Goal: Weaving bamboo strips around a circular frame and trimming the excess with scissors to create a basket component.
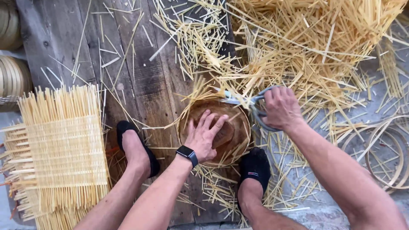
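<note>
My left hand (203, 135) presses flat, fingers spread, on a wooden block inside a small round woven bamboo basket (240, 132) on the plank floor. A black watch sits on that wrist. My right hand (279, 107) grips grey-handled scissors (238, 99), whose blades reach left over the basket's far rim among the protruding bamboo strip ends. My two feet in black slippers rest on either side of the basket.
A stack of flat woven bamboo mats (64, 153) lies at left. A large heap of cut bamboo strips (315, 42) covers the upper right. Bamboo hoops (383, 153) lie at right, and coiled rings (12, 76) at the far left.
</note>
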